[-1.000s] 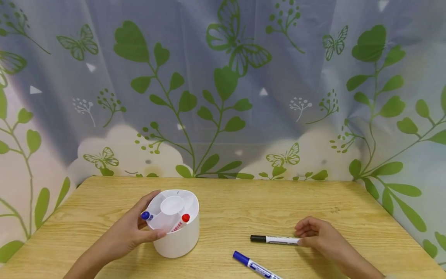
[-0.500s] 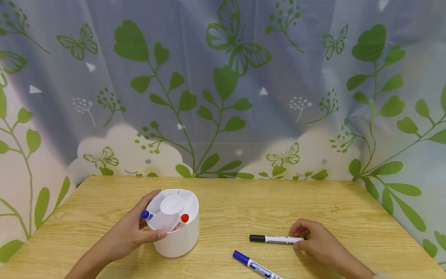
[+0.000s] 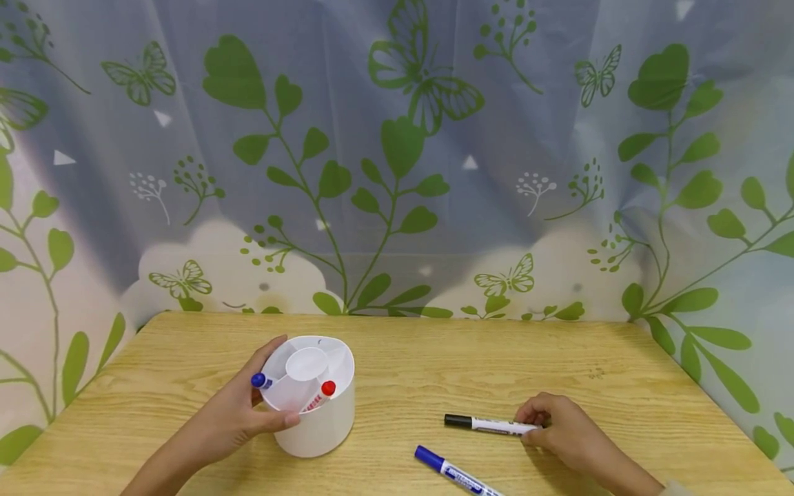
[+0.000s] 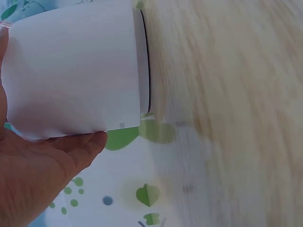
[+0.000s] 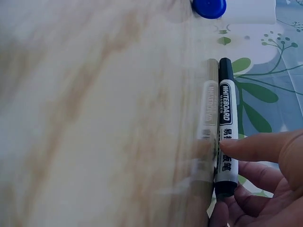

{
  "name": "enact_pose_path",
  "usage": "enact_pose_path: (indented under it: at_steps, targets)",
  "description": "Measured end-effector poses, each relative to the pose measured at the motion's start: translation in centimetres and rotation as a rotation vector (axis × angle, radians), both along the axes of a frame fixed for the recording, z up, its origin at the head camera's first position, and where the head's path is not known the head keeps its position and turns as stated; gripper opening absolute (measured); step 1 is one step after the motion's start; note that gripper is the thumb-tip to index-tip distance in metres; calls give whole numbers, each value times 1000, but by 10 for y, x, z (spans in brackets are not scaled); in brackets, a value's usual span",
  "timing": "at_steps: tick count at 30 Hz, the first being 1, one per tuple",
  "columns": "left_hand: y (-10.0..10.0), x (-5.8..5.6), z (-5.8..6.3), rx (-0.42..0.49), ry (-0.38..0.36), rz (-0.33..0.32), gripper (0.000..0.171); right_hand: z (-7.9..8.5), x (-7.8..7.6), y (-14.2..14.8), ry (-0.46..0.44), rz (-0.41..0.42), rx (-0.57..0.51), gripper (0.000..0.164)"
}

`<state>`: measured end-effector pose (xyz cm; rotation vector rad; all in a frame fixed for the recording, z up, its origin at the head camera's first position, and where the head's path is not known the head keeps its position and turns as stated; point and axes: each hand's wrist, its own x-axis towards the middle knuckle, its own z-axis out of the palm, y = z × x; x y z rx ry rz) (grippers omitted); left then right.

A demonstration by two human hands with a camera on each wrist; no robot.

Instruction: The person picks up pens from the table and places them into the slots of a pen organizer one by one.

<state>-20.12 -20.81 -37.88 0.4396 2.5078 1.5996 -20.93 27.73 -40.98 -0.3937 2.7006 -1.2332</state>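
Observation:
My left hand (image 3: 226,417) grips a round white pen holder (image 3: 322,430) by its left side, thumb at the front rim and fingers round the back. Inside the divided holder lean a blue-capped marker (image 3: 260,381) and a red-capped marker (image 3: 321,395). On the right, my right hand (image 3: 567,430) pinches a black-capped whiteboard marker (image 3: 490,425) near its rear end. Its thumb presses the label in the right wrist view, other fingers behind the marker (image 5: 227,118). That marker lies along the tabletop. A blue marker (image 3: 455,474) lies nearer me, its rear end cut off by the frame.
The wood-grain table (image 3: 397,372) spreads under everything. Behind it hangs a curtain (image 3: 397,172) printed with green leaves and butterflies, which reaches down to the table's back edge.
My right hand has slid slightly left along the black-capped marker and closed its fingers on the rear end. The left hand and the pen holder have stayed in place.

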Motion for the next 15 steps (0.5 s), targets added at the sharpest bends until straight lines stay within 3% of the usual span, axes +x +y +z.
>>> enact_pose_path:
  at_steps: [15]
  targets:
    - [5, 0, -5, -4, 54, 37, 119, 9, -2, -6, 31, -45, 47, 13]
